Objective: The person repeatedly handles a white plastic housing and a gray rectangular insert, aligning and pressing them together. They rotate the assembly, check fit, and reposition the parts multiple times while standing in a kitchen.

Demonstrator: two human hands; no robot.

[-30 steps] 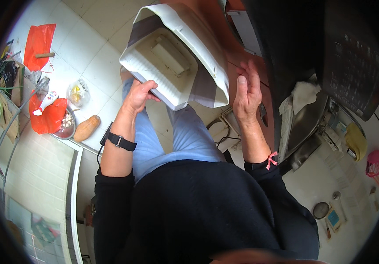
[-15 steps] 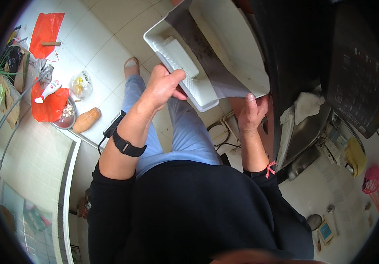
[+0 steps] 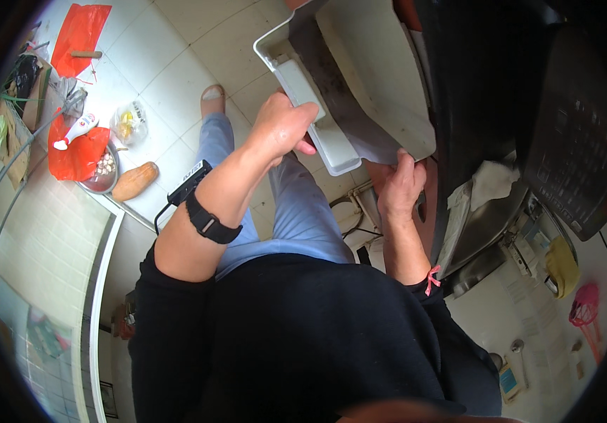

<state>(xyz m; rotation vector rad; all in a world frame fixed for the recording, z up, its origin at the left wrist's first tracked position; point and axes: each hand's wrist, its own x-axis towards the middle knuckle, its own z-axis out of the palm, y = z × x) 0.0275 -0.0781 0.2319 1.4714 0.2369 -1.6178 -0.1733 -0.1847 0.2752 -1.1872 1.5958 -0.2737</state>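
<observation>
A pale, drawer-like plastic bin (image 3: pixel 336 154) is tilted in front of me, its open side facing up toward me. A dark grey strip (image 3: pixel 331 88) runs across its inside, and a white block-shaped part (image 3: pixel 299 88) lies along the left wall. My left hand (image 3: pixel 281 127) is closed on the left wall, thumb on the inner side and fingers outside. At the near right corner, my right hand (image 3: pixel 400 189) has thumb and fingers pressed together on the bin's lower edge. The bin's far end runs out of the picture.
Dark cabinetry (image 3: pixel 479 92) stands close on my right, beside a sink (image 3: pixel 483 271) with a white cloth (image 3: pixel 492 180). On the tiled floor at left are a squash (image 3: pixel 134 182), a metal bowl (image 3: pixel 111 185), red bags (image 3: pixel 81 42) and a white bottle (image 3: pixel 78 132).
The bin has shifted a little to the right, and my left hand has moved right with it. My right thumb has come down from upright onto the bin's edge.
</observation>
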